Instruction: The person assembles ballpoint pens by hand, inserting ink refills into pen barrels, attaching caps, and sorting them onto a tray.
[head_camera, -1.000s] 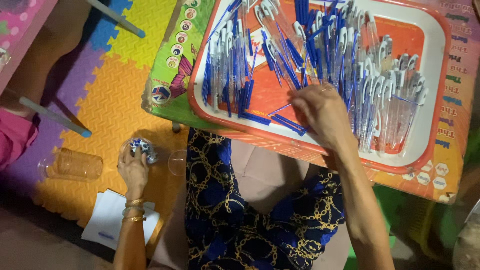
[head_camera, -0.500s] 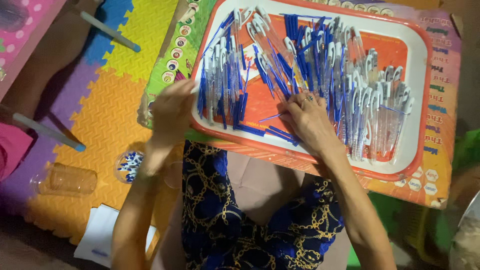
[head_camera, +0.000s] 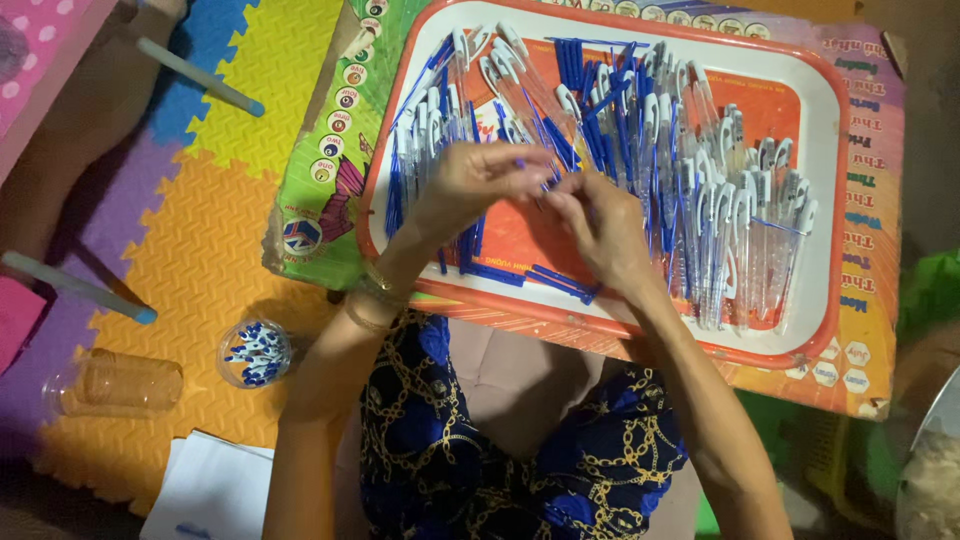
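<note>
A foam floor mat (head_camera: 200, 240) of yellow, purple and blue tiles fills the left of the frame. At upper centre and right an orange tray with a white rim (head_camera: 835, 200) holds rows of clear pen barrels with white clips (head_camera: 740, 230) and loose blue refills (head_camera: 470, 255). Both hands meet over the tray's middle: the left hand (head_camera: 480, 185) and the right hand (head_camera: 600, 230) are closed in pinches, fingertips touching around a thin pen part (head_camera: 545, 180) too small to make out; its long axis seems to run left to right between them. At lower left stands a small cup of blue pieces (head_camera: 255, 352), nearer the left arm.
</note>
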